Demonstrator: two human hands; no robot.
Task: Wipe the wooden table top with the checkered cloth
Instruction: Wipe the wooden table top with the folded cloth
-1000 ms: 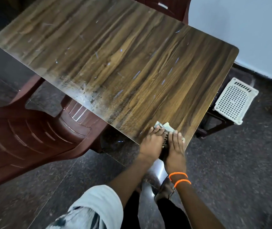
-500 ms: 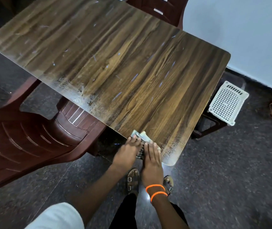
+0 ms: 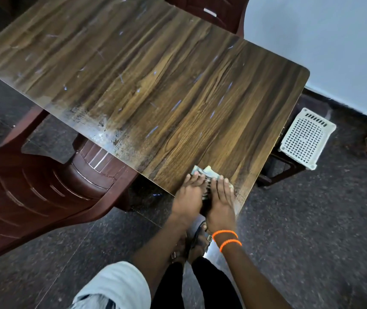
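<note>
The wooden table top [image 3: 155, 85] fills the upper part of the view, with pale scratches and a worn, whitish patch along its near left edge. The checkered cloth [image 3: 208, 171] lies folded at the table's near corner, mostly hidden under my hands. My left hand [image 3: 189, 195] and my right hand [image 3: 221, 197] press flat on the cloth side by side, fingers straight and pointing away from me. Two orange bands circle my right wrist.
A dark red plastic chair [image 3: 33, 190] stands at the left, partly under the table. Another such chair [image 3: 211, 12] is at the far side. A white perforated basket [image 3: 306, 139] rests on a low stool by the right edge, near the pale wall [image 3: 323, 41].
Both hands and the cloth stay at the table's near edge by the corner, sliding a little along it; the head camera has shifted.
</note>
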